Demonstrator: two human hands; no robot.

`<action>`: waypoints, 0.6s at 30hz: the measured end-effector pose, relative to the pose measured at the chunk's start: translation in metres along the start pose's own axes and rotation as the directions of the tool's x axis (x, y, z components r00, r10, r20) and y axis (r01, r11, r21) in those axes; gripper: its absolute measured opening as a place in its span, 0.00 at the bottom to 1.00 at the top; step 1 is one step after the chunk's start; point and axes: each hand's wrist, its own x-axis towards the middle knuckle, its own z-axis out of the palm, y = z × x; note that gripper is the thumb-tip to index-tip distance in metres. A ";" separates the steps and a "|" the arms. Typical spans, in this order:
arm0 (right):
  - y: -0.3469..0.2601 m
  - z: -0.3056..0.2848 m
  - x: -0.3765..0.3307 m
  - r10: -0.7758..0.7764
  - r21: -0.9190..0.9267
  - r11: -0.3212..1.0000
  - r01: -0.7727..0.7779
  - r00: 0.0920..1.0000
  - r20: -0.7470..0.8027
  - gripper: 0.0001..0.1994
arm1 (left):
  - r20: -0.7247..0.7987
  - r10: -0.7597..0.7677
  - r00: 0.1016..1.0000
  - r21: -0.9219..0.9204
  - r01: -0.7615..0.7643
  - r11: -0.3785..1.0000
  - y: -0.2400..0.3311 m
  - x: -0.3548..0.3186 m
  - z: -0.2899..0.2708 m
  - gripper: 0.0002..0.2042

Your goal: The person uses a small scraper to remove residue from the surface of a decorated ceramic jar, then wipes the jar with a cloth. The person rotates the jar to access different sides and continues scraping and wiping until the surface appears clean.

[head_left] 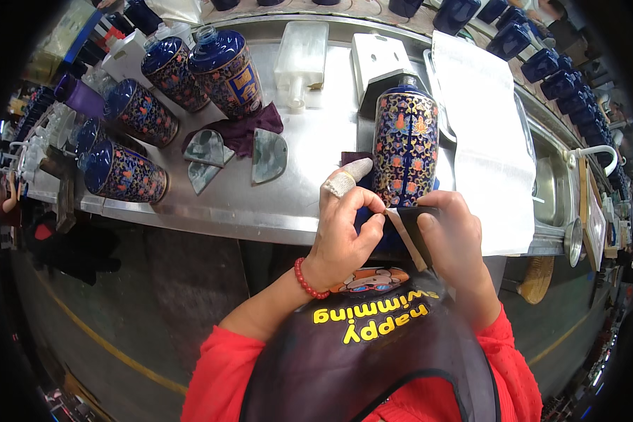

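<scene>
Close to my body, at the table's front edge, I hold a dark, flat strip with a tan side (409,239) between both hands. Finger and thumb of my left hand (344,228) pinch its pale upper corner; a whitish wrapping covers the raised index finger. My right hand (457,235) grips the dark side, thumb on top. Just beyond the hands, a dark blue bottle (406,141) with a colourful flower pattern leans on a white stand (380,60). Its lower end lies near my fingertips. Whether the strip touches the bottle I cannot tell.
Several similar patterned bottles (225,74) stand at the left. Grey-green curved pieces (269,156) and a purple cloth (239,132) lie beside them. A clear block-like container (301,60) is at the back. White sheets (482,148) cover the right side, beside a sink (547,176).
</scene>
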 end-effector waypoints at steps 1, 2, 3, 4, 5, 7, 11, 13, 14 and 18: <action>0.000 -0.001 0.000 -0.004 -0.014 1.000 0.004 1.000 0.001 0.09 | -0.002 0.010 1.000 -0.016 -0.010 1.000 0.000 0.000 0.000 0.07; 0.000 -0.001 0.001 -0.021 -0.032 0.999 0.021 1.000 -0.011 0.09 | -0.008 0.013 1.000 -0.035 -0.013 0.999 0.001 0.001 0.000 0.08; 0.001 -0.002 0.001 -0.006 -0.022 1.000 0.006 1.000 0.003 0.09 | -0.044 0.042 0.998 0.025 -0.041 0.999 0.002 0.000 0.001 0.09; 0.001 -0.002 0.001 -0.005 -0.014 1.000 0.005 1.000 0.003 0.09 | -0.081 0.066 0.995 0.083 -0.059 0.995 0.003 0.000 0.001 0.10; 0.001 -0.002 0.001 -0.021 -0.002 1.000 0.021 1.000 -0.008 0.09 | -0.108 0.099 0.989 0.144 -0.083 0.986 0.004 -0.001 0.001 0.11; 0.001 -0.002 0.001 -0.015 -0.014 1.000 0.015 1.000 -0.001 0.09 | -0.110 0.201 0.973 0.239 -0.170 0.956 0.004 -0.001 0.000 0.13; -0.001 -0.002 0.001 -0.002 -0.008 1.000 0.002 1.000 0.002 0.08 | -0.087 0.267 0.960 0.342 -0.223 0.913 0.005 -0.001 -0.002 0.13; -0.002 -0.002 0.002 -0.029 -0.015 0.999 0.029 1.000 0.003 0.09 | -0.087 0.265 0.960 0.373 -0.216 0.903 0.006 0.000 -0.002 0.11; -0.003 -0.003 0.002 -0.037 -0.015 0.999 0.037 0.999 0.001 0.09 | -0.084 0.256 0.963 0.383 -0.206 0.900 0.007 0.000 -0.002 0.11; -0.005 -0.004 0.004 -0.039 -0.010 0.999 0.039 0.999 0.016 0.09 | -0.069 0.285 0.956 0.455 -0.224 0.862 0.010 0.001 -0.004 0.10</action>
